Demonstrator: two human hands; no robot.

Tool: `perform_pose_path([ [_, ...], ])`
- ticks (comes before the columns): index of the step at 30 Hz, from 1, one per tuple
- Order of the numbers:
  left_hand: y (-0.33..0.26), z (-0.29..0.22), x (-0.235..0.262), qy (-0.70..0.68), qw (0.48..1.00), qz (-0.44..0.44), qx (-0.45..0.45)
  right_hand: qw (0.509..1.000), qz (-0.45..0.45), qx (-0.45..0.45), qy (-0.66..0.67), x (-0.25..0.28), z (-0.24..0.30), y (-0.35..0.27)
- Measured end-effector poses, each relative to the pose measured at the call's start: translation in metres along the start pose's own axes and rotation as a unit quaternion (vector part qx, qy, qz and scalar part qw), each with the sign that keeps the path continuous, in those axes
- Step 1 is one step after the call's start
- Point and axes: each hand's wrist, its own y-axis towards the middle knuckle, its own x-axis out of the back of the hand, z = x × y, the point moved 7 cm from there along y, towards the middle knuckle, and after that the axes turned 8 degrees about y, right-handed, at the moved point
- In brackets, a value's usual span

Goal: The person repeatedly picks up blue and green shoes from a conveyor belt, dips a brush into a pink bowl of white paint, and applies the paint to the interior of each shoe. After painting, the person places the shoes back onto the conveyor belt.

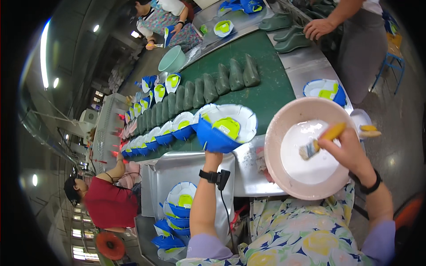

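Note:
My left hand (213, 156) is closed under a blue shoe upper (216, 137) with a white lining and a bright yellow-green patch inside. Most of its fingers are hidden behind the upper. My right hand (345, 149) grips a paintbrush (332, 131) with a yellow handle. Its whitish bristles point down to the left over a pale pink basin (276, 122), above the white liquid (306, 172) in it. Another blue upper (341, 95) lies just beyond the basin.
Dark green shoe lasts (208, 85) and more blue uppers (165, 135) line a green conveyor belt (270, 88). A metal tray (222, 177) at my left holds stacked uppers (179, 210). A green basin (172, 59) stands farther off. Several co-workers stand around the line.

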Motion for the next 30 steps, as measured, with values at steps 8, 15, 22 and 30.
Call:
perform_pose_path([
  [8,0.112,0.044,-0.033,-0.066,0.996,0.064,-0.004,0.988,-0.05,-0.132,0.064,-0.003,-0.067,-0.052],
  [15,0.088,0.021,0.031,0.419,0.905,-0.07,-0.028,0.991,-0.059,-0.103,0.054,-0.006,-0.093,-0.078],
  [22,-0.153,-0.126,0.212,0.78,0.551,-0.237,-0.181,0.992,-0.034,-0.097,0.067,-0.005,-0.108,-0.067],
  [30,-0.2,-0.078,0.134,0.853,0.452,-0.207,-0.162,0.99,0.013,-0.137,0.015,-0.01,-0.087,-0.054],
])
